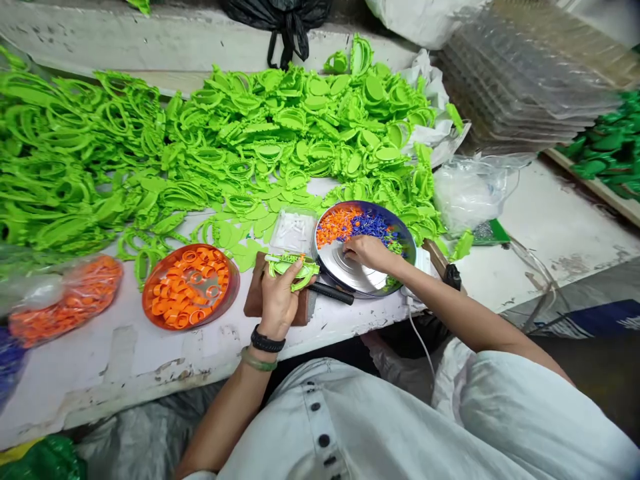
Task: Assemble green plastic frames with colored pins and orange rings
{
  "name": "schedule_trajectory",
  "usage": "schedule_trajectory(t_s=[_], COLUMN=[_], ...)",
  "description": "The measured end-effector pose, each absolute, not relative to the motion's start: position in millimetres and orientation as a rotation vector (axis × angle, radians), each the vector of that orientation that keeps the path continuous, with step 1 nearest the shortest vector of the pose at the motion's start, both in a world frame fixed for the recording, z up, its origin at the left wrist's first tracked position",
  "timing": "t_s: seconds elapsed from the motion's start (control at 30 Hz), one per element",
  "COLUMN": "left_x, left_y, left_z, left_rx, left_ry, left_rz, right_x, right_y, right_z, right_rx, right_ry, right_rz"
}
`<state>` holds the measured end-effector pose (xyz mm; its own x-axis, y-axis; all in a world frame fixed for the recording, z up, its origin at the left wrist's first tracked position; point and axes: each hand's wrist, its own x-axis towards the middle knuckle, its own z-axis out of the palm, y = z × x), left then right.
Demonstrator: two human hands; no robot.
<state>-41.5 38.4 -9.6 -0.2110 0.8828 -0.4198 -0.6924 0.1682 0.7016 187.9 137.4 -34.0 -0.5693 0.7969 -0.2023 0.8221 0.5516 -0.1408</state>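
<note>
My left hand (pixel 279 301) is closed around a bright green plastic part (pixel 293 265), held above a brown block (pixel 254 297). A white piece lies along the part's upper edge, and a bit of orange shows by my thumb. My right hand (pixel 371 253) reaches into a round metal pan (pixel 353 272) of small orange, blue and green pieces. Its fingers are pinched together over the bare metal, and whatever lies between them is hidden. Beside the block lies a tool with a black handle (pixel 333 292). Behind it sits a clear box of white pins (pixel 294 230).
Green plastic parts (pixel 300 127) are heaped along the back of the table. An orange dish of rings (pixel 190 287) and a bag of orange pieces (pixel 75 300) stand at left. Stacked clear trays (pixel 520 80) and a white cable (pixel 423 340) are at right.
</note>
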Motion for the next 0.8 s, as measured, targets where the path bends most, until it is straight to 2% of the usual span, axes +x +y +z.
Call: schedule_trajectory(t_s=[0.17,0.37,0.53,0.63,0.8], left_x=[-40.6,-35.2,-32.3,-31.2,-28.0], left_y=[31.2,27.2,28.2,29.2,28.9], left_z=[-7.6,-6.7,-5.4,-5.3,-9.0], left_rx=[0.271,0.271,0.163,0.140,0.136], left_ry=[1.061,1.042,1.002,0.971,0.955], left_rz=[1.473,1.468,1.453,1.442,1.478], right_x=[189.7,180.9,142.6,120.1,101.5], right_y=[144.8,146.0,128.5,115.5,105.9], right_z=[-37.5,-32.8,-4.1,10.4,12.8], right_rx=[1.478,1.942,1.695,1.554,1.656], right_ry=[2.795,2.708,2.637,2.747,3.053], right_rz=[-0.639,-1.725,-2.270,-2.268,-1.644])
